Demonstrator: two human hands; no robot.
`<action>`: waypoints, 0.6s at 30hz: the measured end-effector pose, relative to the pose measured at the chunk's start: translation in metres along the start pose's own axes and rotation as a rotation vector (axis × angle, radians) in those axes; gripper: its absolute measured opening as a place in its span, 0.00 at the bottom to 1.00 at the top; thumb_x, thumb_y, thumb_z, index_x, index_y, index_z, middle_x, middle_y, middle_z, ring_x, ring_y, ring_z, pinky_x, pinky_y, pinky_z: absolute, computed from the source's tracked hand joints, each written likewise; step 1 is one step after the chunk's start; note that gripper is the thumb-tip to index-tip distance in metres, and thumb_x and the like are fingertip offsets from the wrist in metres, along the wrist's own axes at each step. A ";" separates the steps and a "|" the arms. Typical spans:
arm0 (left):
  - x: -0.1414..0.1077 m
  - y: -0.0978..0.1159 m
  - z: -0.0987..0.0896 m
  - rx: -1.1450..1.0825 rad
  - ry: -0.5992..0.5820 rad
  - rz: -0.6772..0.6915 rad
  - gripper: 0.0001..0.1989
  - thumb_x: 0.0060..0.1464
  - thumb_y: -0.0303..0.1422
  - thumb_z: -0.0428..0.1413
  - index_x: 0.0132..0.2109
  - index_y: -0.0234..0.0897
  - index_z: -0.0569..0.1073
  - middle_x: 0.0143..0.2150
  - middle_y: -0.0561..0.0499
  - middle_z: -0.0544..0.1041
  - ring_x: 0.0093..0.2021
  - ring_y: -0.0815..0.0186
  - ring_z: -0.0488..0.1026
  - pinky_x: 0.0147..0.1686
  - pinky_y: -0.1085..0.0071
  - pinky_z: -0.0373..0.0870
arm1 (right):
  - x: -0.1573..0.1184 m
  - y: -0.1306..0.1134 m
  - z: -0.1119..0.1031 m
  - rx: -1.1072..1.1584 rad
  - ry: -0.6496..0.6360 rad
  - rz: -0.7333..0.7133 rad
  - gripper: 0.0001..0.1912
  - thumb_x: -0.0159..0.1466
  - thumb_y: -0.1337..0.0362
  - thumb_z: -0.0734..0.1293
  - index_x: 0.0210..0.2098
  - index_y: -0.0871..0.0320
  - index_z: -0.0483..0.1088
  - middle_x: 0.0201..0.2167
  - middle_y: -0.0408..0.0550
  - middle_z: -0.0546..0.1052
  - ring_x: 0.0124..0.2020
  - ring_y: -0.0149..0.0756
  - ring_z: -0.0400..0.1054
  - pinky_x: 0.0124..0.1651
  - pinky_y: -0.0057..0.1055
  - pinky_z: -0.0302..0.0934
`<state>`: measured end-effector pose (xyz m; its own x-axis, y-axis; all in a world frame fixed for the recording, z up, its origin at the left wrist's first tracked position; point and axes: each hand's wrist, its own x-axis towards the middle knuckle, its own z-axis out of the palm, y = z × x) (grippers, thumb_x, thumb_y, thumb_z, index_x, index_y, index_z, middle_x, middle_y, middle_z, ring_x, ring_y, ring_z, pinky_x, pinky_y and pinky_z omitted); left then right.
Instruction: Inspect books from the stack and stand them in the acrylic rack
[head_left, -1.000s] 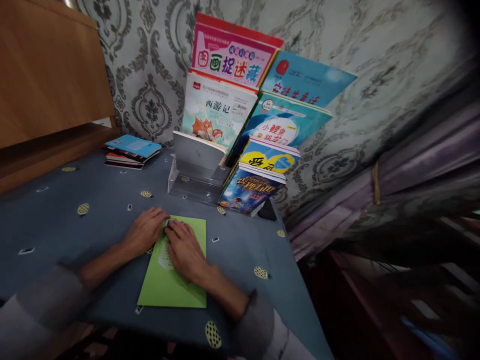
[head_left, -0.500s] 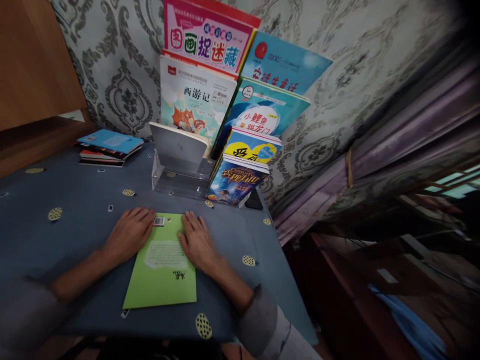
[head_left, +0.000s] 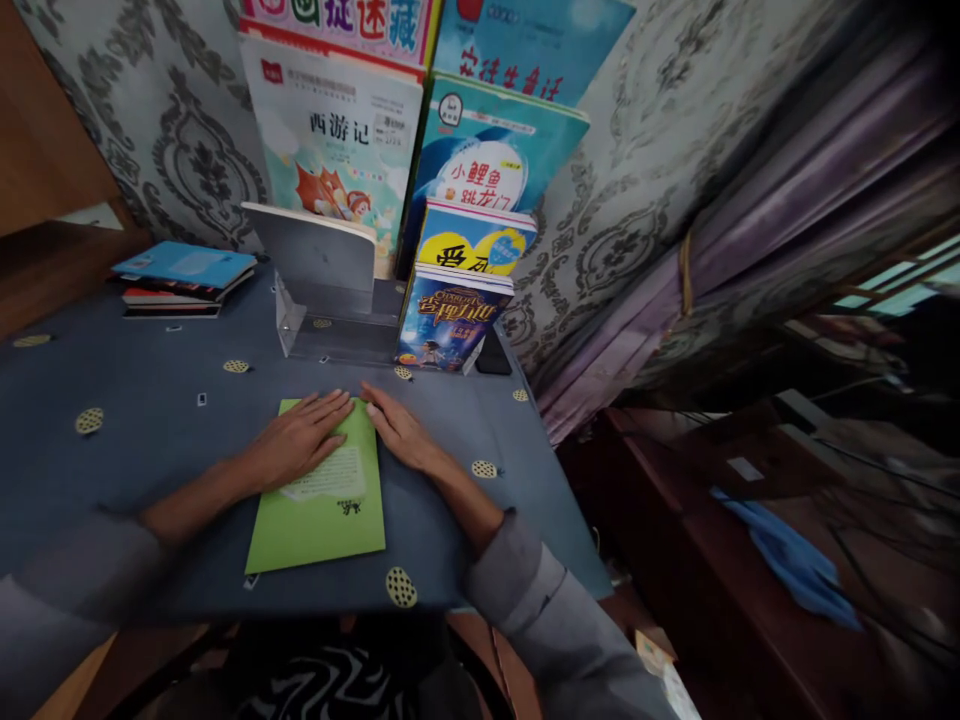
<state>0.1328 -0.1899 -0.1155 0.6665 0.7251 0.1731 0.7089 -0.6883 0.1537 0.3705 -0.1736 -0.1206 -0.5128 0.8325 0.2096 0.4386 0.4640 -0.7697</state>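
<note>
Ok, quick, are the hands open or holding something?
Left hand: open, resting flat on the green book.
Right hand: open, fingers together at the green book's upper right corner.

Wht bk point(head_left: 334, 165): "西游记"; teal bk point(head_left: 517, 140): "小鲤鱼跳龙门"

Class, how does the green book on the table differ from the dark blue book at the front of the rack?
Pose: the green book lies flat; the dark blue book stands leaning back in the rack.
Contact: the left hand rests on the green book; no hand touches the dark blue book.
Look: the green book shows small print, the dark blue book a large title.
Both have printed covers in view.
</note>
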 end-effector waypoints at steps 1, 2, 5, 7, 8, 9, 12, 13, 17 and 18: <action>0.003 0.000 -0.001 -0.014 -0.019 0.022 0.32 0.73 0.49 0.35 0.73 0.37 0.58 0.75 0.45 0.58 0.75 0.57 0.54 0.72 0.54 0.55 | 0.000 0.000 -0.001 0.014 -0.003 0.000 0.28 0.77 0.55 0.53 0.72 0.56 0.55 0.67 0.56 0.69 0.68 0.41 0.63 0.71 0.47 0.55; 0.005 0.001 -0.002 -0.025 -0.037 0.043 0.31 0.73 0.49 0.36 0.74 0.38 0.57 0.75 0.46 0.57 0.75 0.57 0.53 0.72 0.54 0.53 | 0.001 0.000 -0.002 0.021 -0.006 0.001 0.28 0.77 0.54 0.53 0.72 0.57 0.55 0.67 0.56 0.69 0.68 0.40 0.63 0.71 0.46 0.55; 0.010 0.002 -0.006 -0.054 -0.078 0.111 0.30 0.73 0.47 0.37 0.74 0.41 0.56 0.75 0.47 0.57 0.75 0.58 0.53 0.73 0.53 0.50 | 0.002 -0.002 -0.003 0.012 -0.010 0.012 0.27 0.77 0.55 0.53 0.72 0.55 0.56 0.68 0.53 0.69 0.69 0.38 0.62 0.71 0.44 0.56; 0.010 0.003 -0.008 -0.067 -0.103 0.154 0.29 0.74 0.46 0.36 0.74 0.41 0.57 0.75 0.47 0.58 0.75 0.59 0.54 0.73 0.52 0.49 | 0.003 -0.003 -0.004 -0.018 -0.012 0.017 0.26 0.77 0.56 0.53 0.71 0.54 0.57 0.68 0.51 0.69 0.68 0.37 0.63 0.70 0.43 0.57; 0.010 0.004 -0.009 -0.074 -0.114 0.172 0.28 0.74 0.45 0.36 0.73 0.42 0.58 0.75 0.47 0.58 0.75 0.59 0.54 0.73 0.51 0.49 | 0.003 -0.003 -0.004 -0.039 -0.011 0.013 0.25 0.77 0.57 0.53 0.71 0.55 0.58 0.67 0.51 0.69 0.68 0.37 0.63 0.70 0.42 0.57; 0.009 0.005 -0.009 -0.083 -0.125 0.187 0.28 0.74 0.45 0.37 0.73 0.42 0.59 0.75 0.46 0.59 0.75 0.59 0.55 0.73 0.51 0.48 | 0.002 -0.004 -0.004 -0.061 -0.010 0.005 0.25 0.77 0.58 0.53 0.70 0.55 0.59 0.67 0.51 0.70 0.68 0.37 0.64 0.69 0.42 0.58; 0.004 0.012 -0.008 -0.117 -0.147 0.220 0.26 0.73 0.43 0.39 0.72 0.44 0.61 0.74 0.47 0.61 0.74 0.59 0.56 0.73 0.51 0.47 | 0.002 -0.004 -0.003 -0.119 -0.019 -0.014 0.24 0.77 0.60 0.54 0.69 0.56 0.62 0.67 0.51 0.70 0.67 0.38 0.64 0.69 0.42 0.58; 0.001 0.016 -0.009 -0.130 -0.154 0.234 0.25 0.73 0.43 0.40 0.72 0.45 0.61 0.73 0.48 0.62 0.74 0.59 0.56 0.73 0.51 0.46 | 0.002 -0.004 -0.003 -0.131 -0.023 -0.014 0.24 0.77 0.60 0.54 0.69 0.56 0.62 0.67 0.50 0.70 0.67 0.38 0.64 0.69 0.42 0.58; -0.012 0.035 -0.014 -0.188 -0.196 0.304 0.24 0.74 0.40 0.41 0.72 0.47 0.60 0.72 0.50 0.65 0.74 0.62 0.56 0.74 0.52 0.44 | 0.003 -0.003 -0.001 -0.145 -0.024 -0.020 0.23 0.77 0.60 0.55 0.68 0.57 0.63 0.66 0.51 0.71 0.66 0.39 0.65 0.69 0.42 0.58; -0.015 0.041 -0.016 -0.205 -0.209 0.320 0.24 0.74 0.40 0.41 0.72 0.47 0.60 0.72 0.50 0.65 0.74 0.62 0.55 0.74 0.53 0.44 | 0.003 -0.002 -0.001 -0.144 -0.021 -0.026 0.23 0.76 0.60 0.55 0.68 0.58 0.63 0.66 0.53 0.71 0.67 0.39 0.65 0.69 0.42 0.58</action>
<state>0.1478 -0.2292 -0.0963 0.8925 0.4487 0.0455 0.4129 -0.8534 0.3182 0.3685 -0.1725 -0.1179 -0.5398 0.8140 0.2145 0.5256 0.5250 -0.6694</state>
